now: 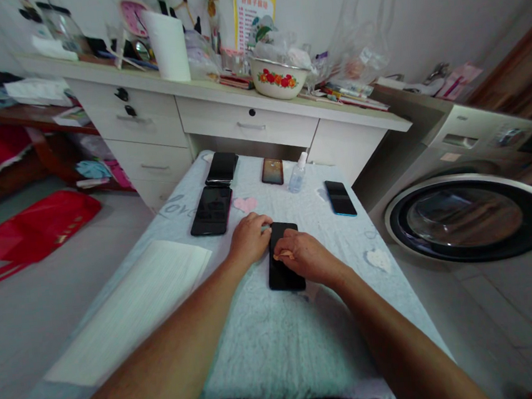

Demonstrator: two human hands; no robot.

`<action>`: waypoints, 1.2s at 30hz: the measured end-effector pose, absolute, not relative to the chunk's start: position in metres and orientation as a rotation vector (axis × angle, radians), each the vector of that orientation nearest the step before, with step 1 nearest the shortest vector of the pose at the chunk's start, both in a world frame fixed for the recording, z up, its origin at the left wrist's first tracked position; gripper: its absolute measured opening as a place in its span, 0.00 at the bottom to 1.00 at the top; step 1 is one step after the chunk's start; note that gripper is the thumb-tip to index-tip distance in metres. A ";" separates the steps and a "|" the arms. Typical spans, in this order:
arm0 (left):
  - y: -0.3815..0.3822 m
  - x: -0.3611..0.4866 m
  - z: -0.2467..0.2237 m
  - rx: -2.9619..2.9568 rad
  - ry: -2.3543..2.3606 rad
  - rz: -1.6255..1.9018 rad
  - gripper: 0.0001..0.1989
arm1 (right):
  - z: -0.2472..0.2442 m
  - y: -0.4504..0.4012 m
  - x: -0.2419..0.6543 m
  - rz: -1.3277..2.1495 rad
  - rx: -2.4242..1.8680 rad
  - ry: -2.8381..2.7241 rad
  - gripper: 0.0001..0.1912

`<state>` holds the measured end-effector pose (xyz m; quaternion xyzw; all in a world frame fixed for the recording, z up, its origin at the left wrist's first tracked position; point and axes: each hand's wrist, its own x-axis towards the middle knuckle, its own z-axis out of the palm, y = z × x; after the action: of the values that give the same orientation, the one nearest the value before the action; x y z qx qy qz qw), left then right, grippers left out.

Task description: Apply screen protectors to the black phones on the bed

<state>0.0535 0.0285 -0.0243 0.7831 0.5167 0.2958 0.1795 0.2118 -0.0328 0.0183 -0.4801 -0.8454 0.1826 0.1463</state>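
Note:
A black smartphone (285, 278) lies face up on the cloth-covered table in front of me. My left hand (249, 237) grips its upper left edge with bent fingers, and a small pale green bit shows by the fingertips. On the phone's dark screen, my right hand (305, 255) presses down with curled fingers, pinching a small orange-tan cloth (284, 256). Most of the cloth is hidden under those fingers. Beyond the phone stands a clear spray bottle (297, 176) with a white nozzle.
Around lie a large dark phone (211, 211), black devices (221, 168), a brownish phone (272, 171) and a blue-edged phone (340, 198). A white sheet (135, 306) rests at left on the tablecloth (261, 344). A drawer desk (248, 116) stands behind, a washing machine (467, 161) at right.

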 end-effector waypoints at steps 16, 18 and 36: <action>0.029 0.053 -0.025 2.227 1.464 0.845 0.10 | 0.018 -0.045 0.209 0.559 -1.335 -2.423 0.09; 0.029 0.053 -0.025 2.228 1.466 0.839 0.10 | 0.016 -0.043 0.210 0.529 -1.386 -2.390 0.09; 0.029 0.053 -0.024 2.241 1.434 0.843 0.10 | 0.001 -0.029 0.217 0.302 -1.602 -2.147 0.08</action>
<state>0.0532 0.0286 -0.0240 0.7907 0.5058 0.2973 0.1747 0.2168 -0.0285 0.0006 -0.5797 -0.7767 0.1091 0.2210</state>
